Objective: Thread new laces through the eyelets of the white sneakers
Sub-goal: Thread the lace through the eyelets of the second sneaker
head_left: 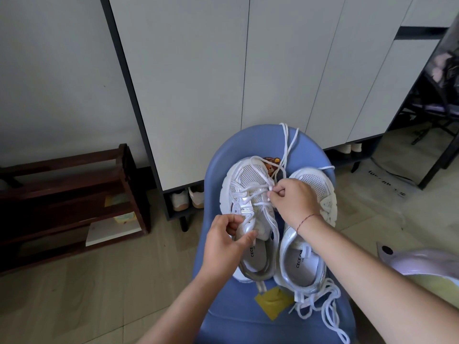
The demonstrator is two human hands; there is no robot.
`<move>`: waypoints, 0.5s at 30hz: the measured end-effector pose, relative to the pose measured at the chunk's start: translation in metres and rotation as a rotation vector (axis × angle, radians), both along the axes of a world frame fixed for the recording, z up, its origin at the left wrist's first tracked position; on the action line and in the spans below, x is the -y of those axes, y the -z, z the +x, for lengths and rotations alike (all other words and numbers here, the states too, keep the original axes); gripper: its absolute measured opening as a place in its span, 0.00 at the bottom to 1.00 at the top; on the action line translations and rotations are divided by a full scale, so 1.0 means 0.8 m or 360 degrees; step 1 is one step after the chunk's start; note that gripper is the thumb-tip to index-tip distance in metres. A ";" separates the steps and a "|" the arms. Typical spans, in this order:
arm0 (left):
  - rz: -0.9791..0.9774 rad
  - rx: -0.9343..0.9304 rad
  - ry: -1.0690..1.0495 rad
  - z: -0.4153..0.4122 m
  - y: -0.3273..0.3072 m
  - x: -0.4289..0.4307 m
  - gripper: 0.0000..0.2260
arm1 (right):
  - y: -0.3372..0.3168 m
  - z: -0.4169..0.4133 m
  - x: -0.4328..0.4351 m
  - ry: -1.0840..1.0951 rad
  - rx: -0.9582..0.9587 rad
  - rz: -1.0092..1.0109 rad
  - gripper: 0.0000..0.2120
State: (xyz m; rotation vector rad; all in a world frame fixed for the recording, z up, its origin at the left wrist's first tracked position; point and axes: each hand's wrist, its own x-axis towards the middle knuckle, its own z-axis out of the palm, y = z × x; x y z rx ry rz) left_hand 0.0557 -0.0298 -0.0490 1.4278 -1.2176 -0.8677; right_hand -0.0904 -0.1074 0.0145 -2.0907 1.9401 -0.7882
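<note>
Two white sneakers lie side by side on a blue chair seat (218, 319), toes pointing away from me. The left sneaker (244, 184) has a white lace (289, 142) crossed through its front eyelets, and the loose ends trail over the chair's far edge. My left hand (224, 240) grips that shoe's silver side near the tongue. My right hand (293, 199) pinches the lace at an eyelet on the shoe's right side. The right sneaker (301, 266) lies partly under my right wrist and shows no lace in its eyelets. A second loose white lace (323, 306) is piled by its heel.
A yellow paper slip (272, 302) lies on the seat near the heels. Grey cabinet doors (198, 83) stand behind the chair, with shoes (188, 198) underneath. A dark wooden rack (69, 202) is on the left. A pale shoe-like object (422, 264) sits at the right edge.
</note>
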 end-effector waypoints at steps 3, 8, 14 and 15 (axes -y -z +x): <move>-0.0007 -0.0005 -0.0004 0.001 0.000 -0.001 0.13 | -0.006 -0.008 0.012 0.0112 0.0325 -0.0217 0.09; -0.0019 -0.0016 0.0003 0.000 -0.001 -0.001 0.13 | -0.046 -0.033 0.028 -0.0005 0.0337 -0.0023 0.16; -0.0018 -0.0009 -0.0004 -0.002 -0.001 0.000 0.13 | -0.044 -0.001 -0.004 -0.0468 0.0082 0.0070 0.11; -0.0015 -0.0010 -0.0003 -0.001 -0.001 0.000 0.13 | -0.039 0.006 -0.005 -0.0562 -0.0020 0.0059 0.06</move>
